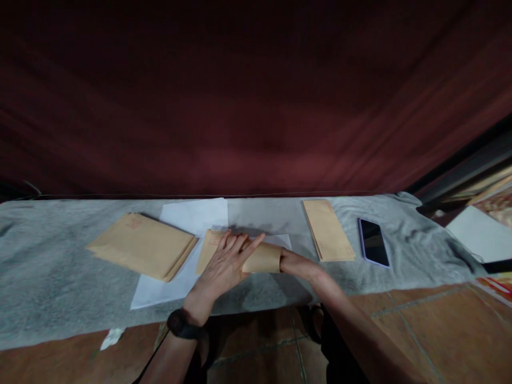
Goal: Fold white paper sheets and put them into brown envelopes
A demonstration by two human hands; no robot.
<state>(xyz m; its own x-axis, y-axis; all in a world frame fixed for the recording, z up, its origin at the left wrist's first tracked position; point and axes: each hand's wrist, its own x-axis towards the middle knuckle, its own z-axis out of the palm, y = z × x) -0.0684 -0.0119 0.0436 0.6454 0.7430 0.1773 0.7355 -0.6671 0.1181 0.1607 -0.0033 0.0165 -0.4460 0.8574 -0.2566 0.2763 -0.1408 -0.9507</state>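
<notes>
A brown paper envelope (262, 258) lies in front of me on the grey cloth, its right end bulging open. My right hand (288, 262) reaches into that end up to the wrist, so its fingers are hidden inside. Across the top of the same envelope rests my left hand (230, 260), palm down, with the thumb and fingers apart. White paper sheets (200, 214) lie partly beneath it and to the left.
To the left is a thick stack of brown envelopes (140, 244). A thinner stack of envelopes (328, 230) and a phone (374, 242) lie on the right. The grey cloth (48, 272) covers a narrow surface before a dark red curtain (256, 117). Tiled floor (436, 325) shows below.
</notes>
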